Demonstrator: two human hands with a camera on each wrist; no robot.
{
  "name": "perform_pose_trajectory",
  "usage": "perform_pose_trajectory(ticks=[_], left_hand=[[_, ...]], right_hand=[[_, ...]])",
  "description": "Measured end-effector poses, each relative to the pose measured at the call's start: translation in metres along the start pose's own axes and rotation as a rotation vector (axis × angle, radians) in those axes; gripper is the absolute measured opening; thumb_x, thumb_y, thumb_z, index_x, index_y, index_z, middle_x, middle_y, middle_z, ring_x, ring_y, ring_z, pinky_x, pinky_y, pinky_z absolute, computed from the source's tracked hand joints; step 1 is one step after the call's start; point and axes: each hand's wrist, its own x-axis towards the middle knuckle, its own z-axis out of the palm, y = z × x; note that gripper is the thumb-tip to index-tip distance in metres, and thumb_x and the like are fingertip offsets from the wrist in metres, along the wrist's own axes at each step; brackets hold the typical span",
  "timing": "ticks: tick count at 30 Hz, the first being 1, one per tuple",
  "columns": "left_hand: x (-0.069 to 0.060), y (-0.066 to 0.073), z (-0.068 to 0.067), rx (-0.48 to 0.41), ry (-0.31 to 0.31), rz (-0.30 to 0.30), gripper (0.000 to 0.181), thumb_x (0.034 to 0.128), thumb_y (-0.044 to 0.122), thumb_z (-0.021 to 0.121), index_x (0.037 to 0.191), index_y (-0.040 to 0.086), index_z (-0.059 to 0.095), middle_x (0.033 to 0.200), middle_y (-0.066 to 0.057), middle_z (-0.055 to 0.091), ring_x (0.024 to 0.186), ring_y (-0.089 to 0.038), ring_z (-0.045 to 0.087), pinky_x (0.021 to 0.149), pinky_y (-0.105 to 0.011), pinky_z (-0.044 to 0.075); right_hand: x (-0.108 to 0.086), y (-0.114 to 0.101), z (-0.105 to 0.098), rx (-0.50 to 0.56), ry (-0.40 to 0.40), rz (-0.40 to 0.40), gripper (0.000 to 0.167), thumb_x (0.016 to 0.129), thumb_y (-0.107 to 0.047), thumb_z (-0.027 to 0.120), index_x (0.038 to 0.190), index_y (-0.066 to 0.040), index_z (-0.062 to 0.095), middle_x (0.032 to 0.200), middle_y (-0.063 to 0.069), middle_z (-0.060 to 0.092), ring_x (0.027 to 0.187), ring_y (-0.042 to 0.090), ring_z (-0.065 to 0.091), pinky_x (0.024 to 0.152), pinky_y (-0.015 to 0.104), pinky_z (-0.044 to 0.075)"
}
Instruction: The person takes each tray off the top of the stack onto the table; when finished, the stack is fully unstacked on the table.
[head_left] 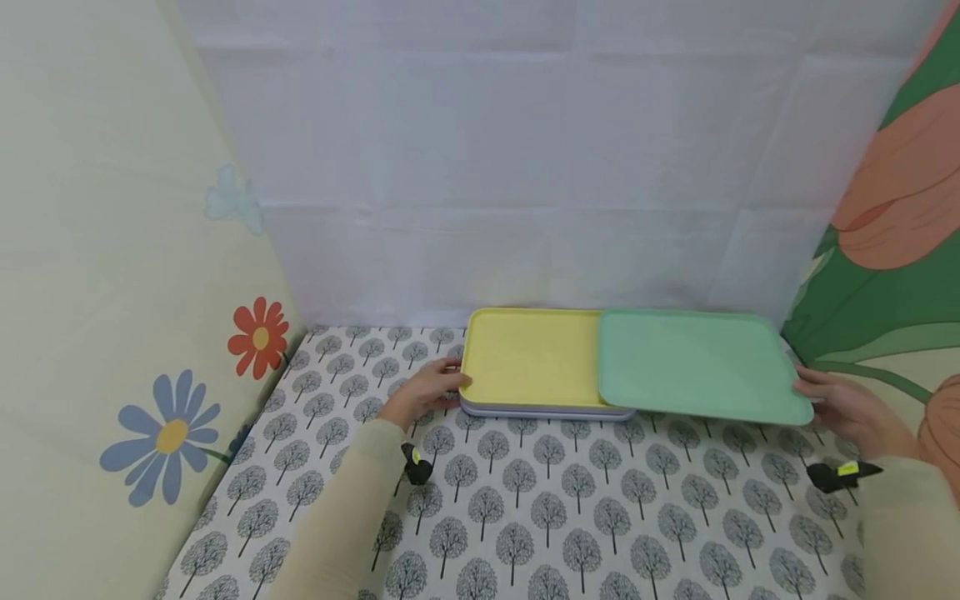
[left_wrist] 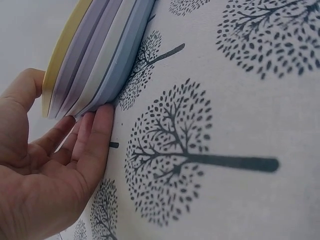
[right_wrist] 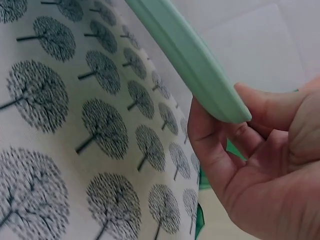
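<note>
A mint-green tray (head_left: 697,367) is pinched at its right end by my right hand (head_left: 851,408). In the right wrist view my thumb lies on one face of the green tray (right_wrist: 200,75) and the fingers are on the other. Its left end overlaps a yellow tray (head_left: 532,358), the top of a stack. Purple, white and blue trays (left_wrist: 117,55) show below the yellow one in the left wrist view. My left hand (head_left: 427,390) holds the stack's left end, thumb at the yellow rim and fingertips at the lower rims near the cloth.
A tablecloth printed with trees (head_left: 547,508) covers the table. Behind the trays hangs a white cloth (head_left: 480,167). Flower-patterned sheets stand on the left (head_left: 112,250) and right (head_left: 892,208).
</note>
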Motion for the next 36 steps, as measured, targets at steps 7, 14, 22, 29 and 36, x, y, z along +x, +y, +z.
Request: perform_pose_trajectory(ticks=[7,14,22,29,36], left_hand=[[-0.001,0.002,0.0,-0.01,0.013,-0.009,0.069,0.0935,0.017,0.067,0.155,0.009,0.035,0.141,-0.021,0.053,0.124,-0.032,0.058,0.099,-0.041,0.055],[-0.001,0.0,0.0,0.002,0.0,0.004,0.069,0.0949,0.018,0.066,0.155,0.008,0.034,0.143,-0.022,0.05,0.126,-0.033,0.056,0.099,-0.041,0.055],[0.002,0.0,0.0,0.002,0.006,-0.007,0.068,0.0959,0.019,0.066,0.156,0.011,0.035,0.147,-0.019,0.047,0.126,-0.033,0.057,0.098,-0.041,0.055],[0.003,0.0,0.001,0.001,0.011,-0.01,0.068,0.0959,0.021,0.067,0.156,0.012,0.035,0.145,-0.018,0.051,0.125,-0.031,0.058,0.097,-0.04,0.056],[0.002,0.001,0.002,0.022,0.016,-0.009,0.069,0.0972,0.022,0.066,0.157,0.011,0.033,0.147,-0.019,0.049,0.126,-0.032,0.057,0.096,-0.04,0.056]], right_hand=[[-0.008,0.005,-0.011,-0.172,0.038,-0.031,0.078,0.111,-0.03,0.036,0.15,0.015,-0.014,0.113,-0.028,0.05,0.091,-0.014,0.055,0.08,0.021,0.054],[-0.015,0.01,-0.025,-0.261,0.053,0.016,0.081,0.11,-0.04,0.032,0.153,0.01,-0.015,0.146,0.027,0.028,0.09,-0.02,0.047,0.093,0.033,0.053],[-0.021,0.017,-0.036,-0.317,0.048,0.0,0.077,0.11,-0.042,0.028,0.155,0.004,-0.015,0.155,0.029,0.014,0.092,-0.022,0.042,0.104,0.053,0.047],[-0.025,0.02,-0.04,-0.293,0.053,0.019,0.074,0.11,-0.043,0.022,0.153,0.001,-0.021,0.161,0.033,-0.014,0.141,0.048,0.03,0.112,0.064,0.034],[-0.023,0.018,-0.04,-0.213,0.083,0.054,0.073,0.111,-0.039,0.021,0.148,0.005,-0.024,0.154,0.039,-0.022,0.138,0.066,-0.005,0.114,0.072,0.019]])
